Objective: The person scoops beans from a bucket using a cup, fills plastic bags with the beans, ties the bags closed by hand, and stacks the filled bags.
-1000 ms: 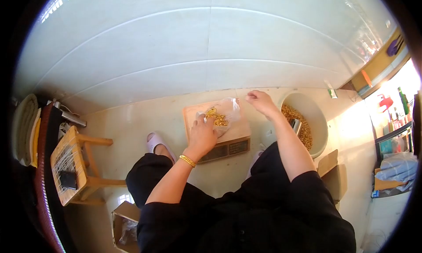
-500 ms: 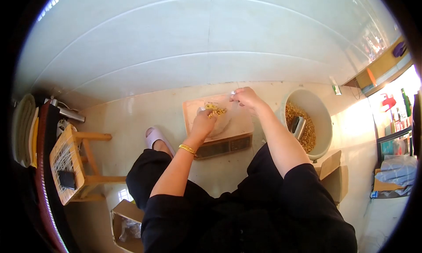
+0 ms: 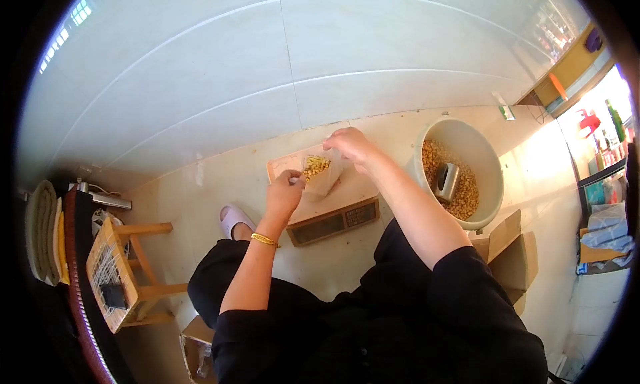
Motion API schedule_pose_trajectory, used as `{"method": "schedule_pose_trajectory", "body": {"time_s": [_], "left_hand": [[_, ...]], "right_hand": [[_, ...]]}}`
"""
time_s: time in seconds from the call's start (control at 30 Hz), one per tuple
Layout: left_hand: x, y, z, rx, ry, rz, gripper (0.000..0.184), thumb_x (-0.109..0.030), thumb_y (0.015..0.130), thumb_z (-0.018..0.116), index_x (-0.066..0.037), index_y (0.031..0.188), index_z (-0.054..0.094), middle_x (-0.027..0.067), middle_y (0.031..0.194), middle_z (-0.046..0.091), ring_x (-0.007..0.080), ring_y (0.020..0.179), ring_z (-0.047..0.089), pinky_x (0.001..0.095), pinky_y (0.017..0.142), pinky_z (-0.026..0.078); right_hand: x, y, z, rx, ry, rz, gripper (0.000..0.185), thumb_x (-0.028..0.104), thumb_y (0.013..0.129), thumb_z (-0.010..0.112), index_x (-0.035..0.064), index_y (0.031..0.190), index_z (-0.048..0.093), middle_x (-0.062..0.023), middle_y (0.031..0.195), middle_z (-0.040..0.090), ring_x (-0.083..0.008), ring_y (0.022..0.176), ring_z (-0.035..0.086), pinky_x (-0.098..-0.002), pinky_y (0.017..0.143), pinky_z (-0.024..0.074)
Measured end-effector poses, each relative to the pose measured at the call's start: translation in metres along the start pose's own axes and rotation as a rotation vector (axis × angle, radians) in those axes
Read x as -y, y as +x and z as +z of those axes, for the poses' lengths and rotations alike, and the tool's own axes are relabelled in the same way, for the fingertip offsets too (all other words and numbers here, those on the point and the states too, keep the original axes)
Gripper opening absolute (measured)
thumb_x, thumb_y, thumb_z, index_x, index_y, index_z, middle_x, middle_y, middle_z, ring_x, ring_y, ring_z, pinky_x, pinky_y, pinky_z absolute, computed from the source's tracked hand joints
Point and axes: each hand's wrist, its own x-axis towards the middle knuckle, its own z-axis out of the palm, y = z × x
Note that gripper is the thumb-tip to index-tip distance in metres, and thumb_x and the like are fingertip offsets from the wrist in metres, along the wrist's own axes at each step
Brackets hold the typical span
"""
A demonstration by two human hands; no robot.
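Observation:
A clear plastic bag (image 3: 325,183) with yellow kernels (image 3: 316,165) gathered near its top is over a flat, pale pink weighing scale (image 3: 360,189). Whether the bag rests on the scale or hangs just above it, I cannot tell. My left hand (image 3: 285,192), below a gold bracelet (image 3: 265,239), pinches the bag's left edge. My right hand (image 3: 350,145) has its fingers closed at the upper right edge of the bag, the fingertips partly hidden. The scale's dark front panel (image 3: 333,222) faces me.
To the right stands a pale bucket (image 3: 491,177) of yellow kernels (image 3: 467,191) with a metal scoop (image 3: 448,183) in it. Cardboard boxes (image 3: 523,264) (image 3: 193,334) lie on both sides. A wooden stool (image 3: 130,277) with a dark flat object is at left; a tiled wall (image 3: 373,44) rises behind.
My view has turned a little, shifting the scale left. The right hand has come closer to the left one, and the bag between them now shows more upright and wider at its top.

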Motion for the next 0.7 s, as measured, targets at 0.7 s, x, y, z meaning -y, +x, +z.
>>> {"method": "schedule_pose_trajectory", "body": {"time_s": [0.7], "left_hand": [[-0.052, -0.033, -0.018, -0.215, 0.199, 0.506, 0.03, 0.001, 0.077, 0.053, -0.009, 0.105, 0.06, 0.0104, 0.085, 0.06, 0.0265, 0.08, 0.05, 0.0368, 0.077, 0.043]], "right_hand": [[0.029, -0.036, 0.012, 0.482, 0.185, -0.215, 0.042, 0.015, 0.081, 0.059, 0.0062, 0.122, 0.056, -0.0012, 0.08, 0.055, -0.0119, 0.077, 0.049, -0.0246, 0.076, 0.0397]]}}
